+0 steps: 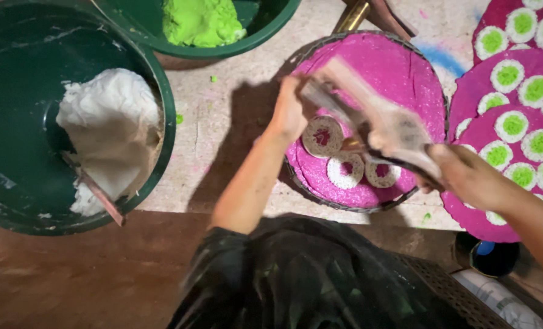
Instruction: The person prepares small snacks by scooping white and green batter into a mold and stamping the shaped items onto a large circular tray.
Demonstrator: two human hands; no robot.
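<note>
Spanning both hands (pixel 289 113) (pixel 466 176) (blurred): wooden tool (pixel 375 122).

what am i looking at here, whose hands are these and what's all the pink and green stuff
This is one picture from a camera worn on a person's head, looking down at their own two bare hands. The left hand and right hand together hold a blurred flat tool over a round pink tray that carries three white rings with pink centres. To the right lie finished pink sheets dotted with white-and-green rounds. At left, a dark green tub holds white paste; another bowl above holds green paste.
</note>
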